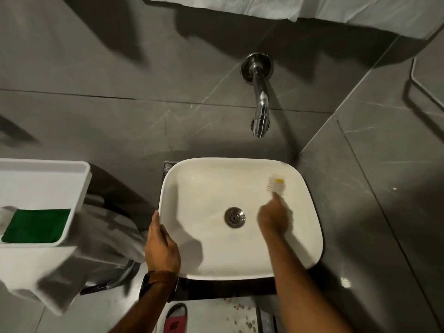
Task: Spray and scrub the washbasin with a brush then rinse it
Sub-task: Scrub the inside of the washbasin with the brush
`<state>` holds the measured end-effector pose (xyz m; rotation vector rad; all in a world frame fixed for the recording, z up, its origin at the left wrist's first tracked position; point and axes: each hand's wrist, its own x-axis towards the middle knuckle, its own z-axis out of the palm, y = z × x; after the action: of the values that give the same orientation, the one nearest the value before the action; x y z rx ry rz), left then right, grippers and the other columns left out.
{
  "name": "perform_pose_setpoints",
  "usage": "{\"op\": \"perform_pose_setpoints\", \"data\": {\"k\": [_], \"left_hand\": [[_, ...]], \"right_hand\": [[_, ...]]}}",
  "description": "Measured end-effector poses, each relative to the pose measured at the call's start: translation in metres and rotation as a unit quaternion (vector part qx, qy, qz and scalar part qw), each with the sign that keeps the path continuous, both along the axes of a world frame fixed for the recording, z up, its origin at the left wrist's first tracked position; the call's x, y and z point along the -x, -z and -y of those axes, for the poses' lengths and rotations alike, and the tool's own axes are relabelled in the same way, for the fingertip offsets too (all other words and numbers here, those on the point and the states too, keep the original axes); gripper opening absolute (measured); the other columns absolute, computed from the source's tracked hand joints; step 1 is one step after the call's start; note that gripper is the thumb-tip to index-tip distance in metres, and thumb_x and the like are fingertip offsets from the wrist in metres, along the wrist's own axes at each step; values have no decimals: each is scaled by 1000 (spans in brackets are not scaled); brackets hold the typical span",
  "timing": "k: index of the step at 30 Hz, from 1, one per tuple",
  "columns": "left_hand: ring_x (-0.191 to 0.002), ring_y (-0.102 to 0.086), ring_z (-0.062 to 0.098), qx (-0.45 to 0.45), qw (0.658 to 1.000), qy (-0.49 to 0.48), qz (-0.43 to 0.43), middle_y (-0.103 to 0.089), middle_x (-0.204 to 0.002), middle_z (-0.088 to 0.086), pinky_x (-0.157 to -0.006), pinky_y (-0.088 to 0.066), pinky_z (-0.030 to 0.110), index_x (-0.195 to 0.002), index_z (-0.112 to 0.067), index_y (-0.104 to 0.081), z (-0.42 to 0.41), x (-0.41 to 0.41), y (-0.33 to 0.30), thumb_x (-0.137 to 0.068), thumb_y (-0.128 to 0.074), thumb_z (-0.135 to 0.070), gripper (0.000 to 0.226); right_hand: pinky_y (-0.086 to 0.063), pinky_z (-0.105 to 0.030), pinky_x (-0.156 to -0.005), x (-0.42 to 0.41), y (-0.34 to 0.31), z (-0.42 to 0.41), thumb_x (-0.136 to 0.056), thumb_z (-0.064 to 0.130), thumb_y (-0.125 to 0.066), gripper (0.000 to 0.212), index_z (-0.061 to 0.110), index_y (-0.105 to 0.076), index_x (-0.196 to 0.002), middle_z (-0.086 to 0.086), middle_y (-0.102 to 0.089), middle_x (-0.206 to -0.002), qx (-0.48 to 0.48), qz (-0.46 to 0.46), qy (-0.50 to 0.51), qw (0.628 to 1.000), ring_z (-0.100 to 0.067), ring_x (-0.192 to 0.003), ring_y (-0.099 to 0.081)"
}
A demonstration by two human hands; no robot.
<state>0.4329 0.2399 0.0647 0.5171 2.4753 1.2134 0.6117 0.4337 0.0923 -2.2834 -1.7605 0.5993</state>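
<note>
A white square washbasin [310,236] with a metal drain [235,217] in its middle fills the centre of the head view. My right hand [274,216] is inside the bowl, closed around a small white brush [275,184] with a yellow mark; the brush head lies against the basin's far right inner wall and looks motion-blurred. My left hand [161,246] grips the basin's left rim, a watch with a brown strap on its wrist. A chrome wall tap [260,104] hangs over the basin's far edge; no water is seen running.
A white tray [79,188] holding a green cloth [36,225] stands to the left. Grey-white fabric [96,248] hangs below it beside the basin. Grey tiled walls surround the basin. A red slipper [175,319] is on the floor below.
</note>
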Motion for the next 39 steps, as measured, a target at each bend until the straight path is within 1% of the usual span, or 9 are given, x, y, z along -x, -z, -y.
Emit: {"op": "perform_pose_setpoints", "data": {"k": [5,10,15,19,21,26,30,34,39], "left_hand": [[-114,-59,32,-2,1000,4,-3,-55,-136,8,-96,-52,55,-149,-33,-30,1,0,1,-104,-34,-28,46],[-113,-59,32,-8,1000,17,8,-52,-137,7,-92,-54,56,-150,-36,-26,2,1,2,-104,-33,-28,47],[-113,-61,30,-17,1000,10,10,-53,-138,8,-88,-56,55,-150,-36,-27,3,-2,0,-104,-33,-30,46],[-111,-61,31,-17,1000,9,13,-55,-136,8,-90,-56,55,-150,-36,-26,3,-1,-1,-102,-29,-38,48],[-112,-60,33,-10,1000,6,14,-55,-136,8,-93,-53,56,-150,-35,-28,2,1,0,-102,-30,-38,48],[-116,-59,32,-16,1000,5,-2,-54,-140,8,-100,-50,51,-150,-29,-32,2,0,0,-104,-34,-29,46],[-126,-53,32,-31,999,13,-5,-50,-146,10,-107,-45,49,-149,-19,-36,1,3,0,-104,-35,-21,46],[-125,-55,33,-27,999,14,-8,-50,-146,11,-104,-47,49,-150,-18,-35,0,1,-3,-104,-35,-20,46],[-119,-59,32,-23,999,20,-8,-53,-142,10,-97,-53,52,-151,-24,-33,2,3,0,-104,-32,-27,47]], "right_hand": [[-51,-46,-97,21,9,6,-102,2,-47,59,16,-40,-160,-25,-67,-135,-23,-169,92,981,-44,-119,-65],[-45,-40,-104,119,14,13,-108,7,-41,55,15,-34,-162,-28,-64,-138,3,-276,17,961,-42,-123,-64],[-57,-49,-98,148,26,81,-109,30,-40,54,43,-29,-160,-20,-72,-125,101,-167,-284,939,-41,-111,-70],[-56,-48,-95,129,13,67,-103,24,-44,56,42,-40,-156,-17,-71,-127,63,-53,-380,922,-41,-113,-69],[-53,-42,-96,95,3,45,-100,17,-46,55,36,-49,-152,-12,-71,-132,55,22,-368,928,-36,-119,-67],[-50,-39,-100,-37,-20,9,-98,22,-49,42,24,-63,-137,-11,-69,-134,73,155,-126,977,-36,-124,-62],[-51,-39,-99,-51,-38,51,-97,19,-46,38,11,-64,-130,-15,-66,-133,185,161,-141,959,-35,-124,-62],[-52,-43,-101,29,-45,130,-95,24,-41,42,7,-59,-129,-21,-65,-135,302,58,-325,895,-39,-125,-63],[-54,-43,-99,118,-53,101,-96,17,-51,34,9,-66,-126,-20,-71,-126,193,27,-363,911,-38,-120,-68]]}}
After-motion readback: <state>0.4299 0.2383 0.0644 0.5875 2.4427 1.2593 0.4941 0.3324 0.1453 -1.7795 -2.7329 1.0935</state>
